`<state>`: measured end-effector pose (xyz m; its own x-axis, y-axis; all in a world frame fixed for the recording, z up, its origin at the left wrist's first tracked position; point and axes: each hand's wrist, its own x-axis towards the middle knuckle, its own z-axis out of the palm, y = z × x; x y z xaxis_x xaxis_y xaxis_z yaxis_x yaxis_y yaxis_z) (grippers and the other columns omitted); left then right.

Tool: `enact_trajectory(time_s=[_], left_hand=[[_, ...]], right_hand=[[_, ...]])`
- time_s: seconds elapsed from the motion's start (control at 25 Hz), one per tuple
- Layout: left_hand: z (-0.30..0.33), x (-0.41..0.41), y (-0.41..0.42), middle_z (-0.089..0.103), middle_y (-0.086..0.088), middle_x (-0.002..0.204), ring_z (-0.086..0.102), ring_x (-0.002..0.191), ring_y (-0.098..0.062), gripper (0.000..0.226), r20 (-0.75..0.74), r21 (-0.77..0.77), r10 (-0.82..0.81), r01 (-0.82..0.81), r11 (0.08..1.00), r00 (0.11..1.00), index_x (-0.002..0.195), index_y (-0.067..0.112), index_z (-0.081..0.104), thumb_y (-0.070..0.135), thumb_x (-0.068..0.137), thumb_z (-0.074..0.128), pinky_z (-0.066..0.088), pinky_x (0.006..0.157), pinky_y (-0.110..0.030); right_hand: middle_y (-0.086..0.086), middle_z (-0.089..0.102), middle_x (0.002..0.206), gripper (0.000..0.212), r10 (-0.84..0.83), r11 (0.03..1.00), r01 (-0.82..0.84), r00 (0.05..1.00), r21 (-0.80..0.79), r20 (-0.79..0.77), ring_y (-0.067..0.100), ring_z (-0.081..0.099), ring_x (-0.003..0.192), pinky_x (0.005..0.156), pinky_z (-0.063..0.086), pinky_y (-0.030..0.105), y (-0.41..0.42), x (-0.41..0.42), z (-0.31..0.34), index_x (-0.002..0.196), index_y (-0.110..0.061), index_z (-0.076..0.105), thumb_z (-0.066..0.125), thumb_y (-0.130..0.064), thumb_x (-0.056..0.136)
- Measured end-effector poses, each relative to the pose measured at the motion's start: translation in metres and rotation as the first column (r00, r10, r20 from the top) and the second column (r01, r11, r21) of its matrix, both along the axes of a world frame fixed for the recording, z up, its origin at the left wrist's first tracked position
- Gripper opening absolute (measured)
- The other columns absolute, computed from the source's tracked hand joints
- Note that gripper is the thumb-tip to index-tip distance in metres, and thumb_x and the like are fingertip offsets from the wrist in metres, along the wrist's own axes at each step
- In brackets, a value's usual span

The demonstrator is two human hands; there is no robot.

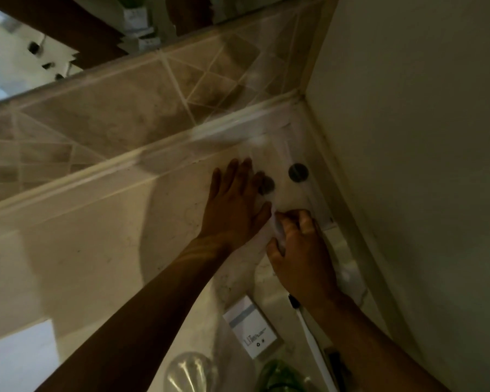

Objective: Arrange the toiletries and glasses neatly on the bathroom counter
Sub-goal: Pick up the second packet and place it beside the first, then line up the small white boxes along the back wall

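Observation:
Two white bottles with dark round caps sit in the back right corner of the pale stone counter (96, 250). The right bottle (298, 172) stands free beside the wall. My left hand (232, 205) lies flat with its fingers spread, its fingertips against the left side of the left bottle (266, 185). My right hand (300, 250) is closed around the lower white body of that same bottle, which hides most of it. The image is dim and blurred.
Near the front edge are a white printed box (249, 329), a clear glass (190, 372), a green object (280, 374) and a white stick with a dark tip (309, 335). A plain wall (422, 165) closes the right side. Tiled backsplash (125, 117) and a mirror lie behind.

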<state>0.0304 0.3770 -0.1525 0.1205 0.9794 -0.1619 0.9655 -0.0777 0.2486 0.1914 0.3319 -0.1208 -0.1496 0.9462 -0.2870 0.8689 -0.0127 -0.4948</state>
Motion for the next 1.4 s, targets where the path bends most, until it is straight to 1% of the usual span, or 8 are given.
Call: enact_trajectory(time_s=[0.4,0.56,0.72,0.8,0.96,1.12,1.28,1.4], left_hand=[[0.0,-0.003,-0.006,0.013,-0.009,0.165,0.004,0.153,-0.028,0.065,0.088,0.012,0.011,-0.012,1.0,0.996,0.155,0.02,0.022,0.052,0.1,0.036,0.005,0.124,-0.051],[0.02,-0.01,-0.035,0.025,-0.013,0.161,0.019,0.149,-0.031,0.059,0.142,-0.027,0.086,-0.083,0.996,0.986,0.152,0.015,0.031,0.044,0.101,0.042,0.012,0.123,-0.043],[0.052,-0.028,-0.084,0.062,-0.012,0.121,0.058,0.11,-0.029,0.034,0.22,-0.021,0.169,-0.169,0.985,0.961,0.126,0.011,0.06,0.028,0.097,0.051,0.047,0.091,-0.037],[0.067,-0.035,-0.125,0.066,-0.007,0.102,0.06,0.088,-0.021,0.024,0.232,-0.008,0.229,-0.233,0.972,0.945,0.111,0.012,0.066,0.025,0.096,0.053,0.045,0.073,-0.03],[0.085,-0.035,-0.186,0.069,-0.002,0.083,0.061,0.072,-0.018,0.016,0.257,-0.098,0.342,-0.328,0.94,0.904,0.095,0.014,0.071,0.024,0.093,0.059,0.046,0.067,-0.03],[0.088,-0.034,-0.225,0.071,0.0,0.083,0.066,0.071,-0.015,0.012,0.338,-0.405,0.592,-0.455,0.793,0.732,0.096,0.016,0.071,0.023,0.09,0.063,0.049,0.068,-0.026],[0.082,-0.015,-0.22,0.073,-0.018,0.09,0.069,0.071,-0.027,0.013,0.479,-0.697,0.819,-0.43,0.573,0.316,0.096,0.003,0.068,0.012,0.094,0.058,0.058,0.068,-0.04],[0.081,-0.006,-0.22,0.071,-0.021,0.088,0.068,0.071,-0.031,0.015,0.479,-0.789,0.869,-0.375,0.487,0.122,0.099,-0.004,0.065,0.008,0.096,0.055,0.057,0.071,-0.041]], right_hand=[[0.006,0.049,0.134,0.046,-0.043,0.999,0.044,0.994,0.007,-0.104,0.02,0.053,0.118,0.101,0.048,0.034,-0.001,0.002,0.004,0.134,-0.014,0.057,0.063,-0.027,0.089],[-0.005,0.05,0.12,0.028,-0.114,0.993,0.118,0.963,-0.001,-0.245,0.01,0.057,0.099,0.083,0.053,0.026,-0.015,0.015,0.023,0.12,-0.019,0.062,0.063,-0.022,0.092],[-0.008,0.06,0.103,0.013,-0.049,0.997,0.065,0.956,0.043,-0.29,0.005,0.057,0.083,0.075,0.05,0.021,-0.035,0.034,0.031,0.102,-0.02,0.068,0.066,-0.017,0.089],[-0.005,0.066,0.101,0.014,-0.015,0.999,0.005,0.963,-0.036,-0.27,0.006,0.059,0.084,0.075,0.049,0.019,-0.057,0.043,0.035,0.1,-0.02,0.069,0.066,-0.014,0.088],[-0.004,0.07,0.098,0.014,0.02,0.98,-0.064,0.973,-0.188,-0.23,0.005,0.064,0.086,0.071,0.044,0.007,-0.09,0.053,0.042,0.101,-0.018,0.072,0.065,-0.013,0.089],[-0.007,0.069,0.095,0.019,0.054,0.958,-0.128,0.96,-0.257,-0.276,0.003,0.064,0.084,0.078,0.054,0.021,-0.109,0.045,0.053,0.107,-0.02,0.071,0.064,-0.014,0.091],[-0.002,0.068,0.105,0.033,0.219,0.92,-0.263,0.96,-0.292,-0.176,0.015,0.065,0.097,0.088,0.052,0.032,-0.1,0.025,0.054,0.124,-0.019,0.063,0.064,-0.022,0.091],[0.001,0.07,0.11,0.034,0.294,0.894,-0.311,0.951,-0.323,-0.1,0.017,0.065,0.1,0.088,0.053,0.032,-0.097,0.011,0.053,0.125,-0.019,0.062,0.062,-0.025,0.091]])
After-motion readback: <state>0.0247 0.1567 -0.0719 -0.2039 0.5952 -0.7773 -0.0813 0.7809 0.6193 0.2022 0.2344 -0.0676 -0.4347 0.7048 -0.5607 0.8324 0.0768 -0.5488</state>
